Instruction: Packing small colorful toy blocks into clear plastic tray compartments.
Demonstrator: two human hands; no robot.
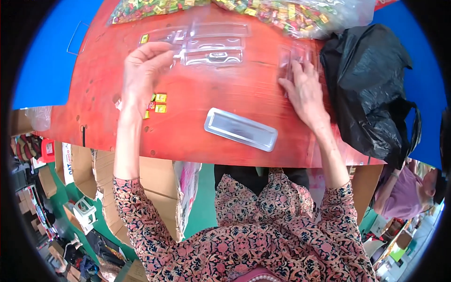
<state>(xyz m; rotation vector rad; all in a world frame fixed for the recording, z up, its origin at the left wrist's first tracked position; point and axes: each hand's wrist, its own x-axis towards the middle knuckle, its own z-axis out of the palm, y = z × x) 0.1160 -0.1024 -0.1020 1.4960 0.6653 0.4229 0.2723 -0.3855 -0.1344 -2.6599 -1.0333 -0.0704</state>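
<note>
My left hand (143,70) hovers over the red table (225,98) with its fingers curled, touching the edge of a clear plastic blister tray (213,49). A few small wrapped candies (157,103) lie just below that hand. My right hand (305,91) rests flat on a stack of clear plastic trays (293,54) at the right. One clear tray (240,129) lies upside down near the table's front edge, between both hands.
A big clear bag of colourful wrapped candies (282,14) lies along the far edge. A black plastic bag (371,89) fills the right side. Cardboard boxes (108,188) stand below the table at left. Another person (408,188) sits at lower right.
</note>
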